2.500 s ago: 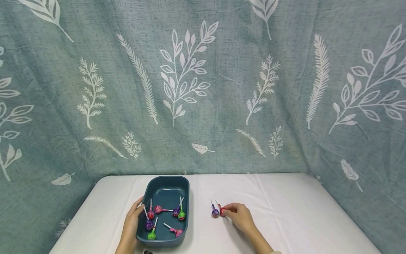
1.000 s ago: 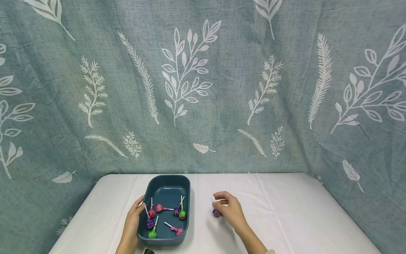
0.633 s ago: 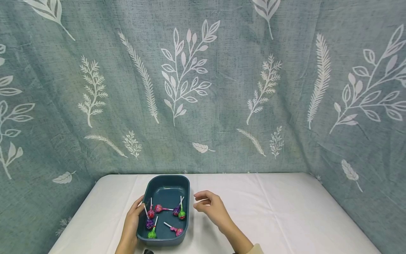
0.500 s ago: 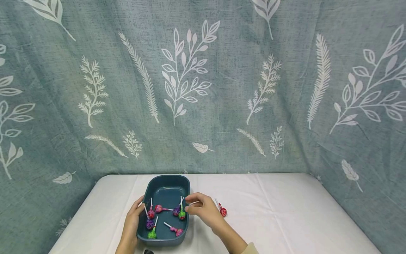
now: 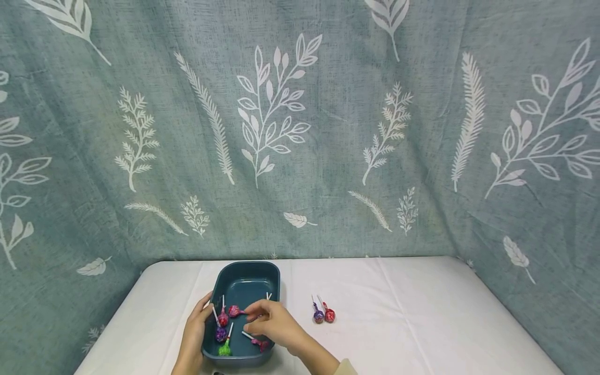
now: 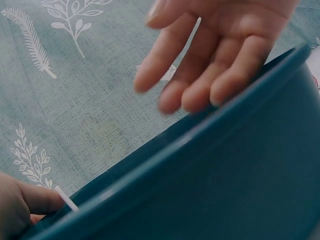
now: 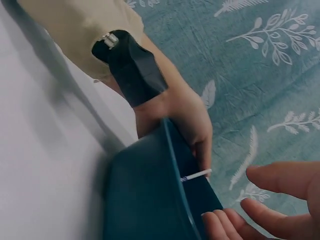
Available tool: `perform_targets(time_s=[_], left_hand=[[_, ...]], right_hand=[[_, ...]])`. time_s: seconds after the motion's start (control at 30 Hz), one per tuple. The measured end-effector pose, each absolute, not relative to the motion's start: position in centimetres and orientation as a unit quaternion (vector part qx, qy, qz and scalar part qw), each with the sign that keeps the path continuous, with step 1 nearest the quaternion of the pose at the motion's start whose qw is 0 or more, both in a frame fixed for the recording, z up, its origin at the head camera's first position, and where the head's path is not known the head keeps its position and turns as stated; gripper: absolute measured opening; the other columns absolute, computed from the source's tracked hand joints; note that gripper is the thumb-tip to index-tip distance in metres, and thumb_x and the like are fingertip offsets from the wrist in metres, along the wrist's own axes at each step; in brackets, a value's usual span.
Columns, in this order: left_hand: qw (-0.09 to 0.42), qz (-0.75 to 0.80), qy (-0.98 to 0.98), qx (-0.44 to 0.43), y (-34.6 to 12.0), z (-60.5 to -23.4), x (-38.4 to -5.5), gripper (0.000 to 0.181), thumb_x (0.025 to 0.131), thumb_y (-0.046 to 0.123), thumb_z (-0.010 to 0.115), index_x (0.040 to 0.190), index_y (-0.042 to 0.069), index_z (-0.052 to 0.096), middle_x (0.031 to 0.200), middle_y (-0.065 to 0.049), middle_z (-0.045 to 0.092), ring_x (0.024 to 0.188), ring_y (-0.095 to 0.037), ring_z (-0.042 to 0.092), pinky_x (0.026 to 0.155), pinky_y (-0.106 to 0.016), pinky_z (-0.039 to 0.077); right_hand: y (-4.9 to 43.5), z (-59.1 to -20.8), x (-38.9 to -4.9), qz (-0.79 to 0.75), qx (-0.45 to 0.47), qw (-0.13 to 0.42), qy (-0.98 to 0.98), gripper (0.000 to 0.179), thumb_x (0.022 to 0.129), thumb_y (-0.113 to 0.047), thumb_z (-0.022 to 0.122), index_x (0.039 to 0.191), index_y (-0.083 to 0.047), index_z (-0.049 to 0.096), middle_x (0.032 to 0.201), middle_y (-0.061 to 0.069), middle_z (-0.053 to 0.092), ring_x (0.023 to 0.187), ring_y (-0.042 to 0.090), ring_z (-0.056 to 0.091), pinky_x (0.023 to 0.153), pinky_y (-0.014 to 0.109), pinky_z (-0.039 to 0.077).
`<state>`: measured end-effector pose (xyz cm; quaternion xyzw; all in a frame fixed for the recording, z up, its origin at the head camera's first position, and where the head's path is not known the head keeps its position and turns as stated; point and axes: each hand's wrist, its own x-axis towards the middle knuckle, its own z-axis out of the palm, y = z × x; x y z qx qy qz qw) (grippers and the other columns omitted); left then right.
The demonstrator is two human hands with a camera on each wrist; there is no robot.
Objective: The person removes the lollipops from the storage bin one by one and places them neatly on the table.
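Observation:
My left hand [image 5: 193,333] grips the left side of a dark teal plastic bin [image 5: 239,361], thumb over the rim. My right hand [image 5: 274,325] hovers over the bin's right half, fingers loosely bent; the right wrist view shows nothing between its fingers [image 7: 280,182]. Inside the bin lie several wrapped lollipops: a pink lollipop [image 5: 234,311] near the right fingertips, a red-pink lollipop [image 5: 223,318], a purple lollipop [image 5: 221,334], a green lollipop [image 5: 225,348] and a pink lollipop [image 5: 260,344] below the right hand. Two stick ends show behind the right hand, their candy heads hidden.
To the right of the bin, a purple lollipop [image 5: 319,316] and a red lollipop [image 5: 329,315] lie side by side on the white-covered table [image 5: 403,291]. Behind the table hangs a green leaf-patterned cloth [image 5: 328,156].
My right hand has left the red lollipop on the table beside the purple one and moved left over the bin. My left hand has stayed on the bin's side.

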<state>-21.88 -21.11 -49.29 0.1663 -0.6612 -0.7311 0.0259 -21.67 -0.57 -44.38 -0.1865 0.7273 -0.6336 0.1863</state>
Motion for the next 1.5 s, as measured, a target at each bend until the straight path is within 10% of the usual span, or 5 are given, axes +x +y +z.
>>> perform_targets(time_s=[1.3,1.5], left_hand=[[0.033,-0.744,-0.653,0.136,-21.4,-49.3,-22.1,0.051,0.105,0.028,0.034,0.151,0.007,0.027,0.150,-0.025,0.031,0.135,-0.038,0.031,0.109,-0.053,0.027],[0.037,-0.747,-0.651,0.132,-21.4,-49.3,-22.0,0.050,0.106,0.025,0.033,0.151,0.006,0.027,0.149,-0.026,0.032,0.135,-0.038,0.032,0.109,-0.052,0.027]], right_hand=[[-4.7,-45.3,-22.3,-0.514,-0.209,0.303,0.775,0.048,0.088,-0.015,0.069,0.127,0.007,0.050,0.085,0.008,0.063,0.081,0.027,0.066,0.069,0.044,0.056],[-5.3,-45.3,-22.2,-0.490,-0.195,0.271,0.805,0.030,0.086,-0.017,0.072,0.102,0.006,0.061,0.076,0.009,0.065,0.069,0.024,0.065,0.061,0.039,0.054]])
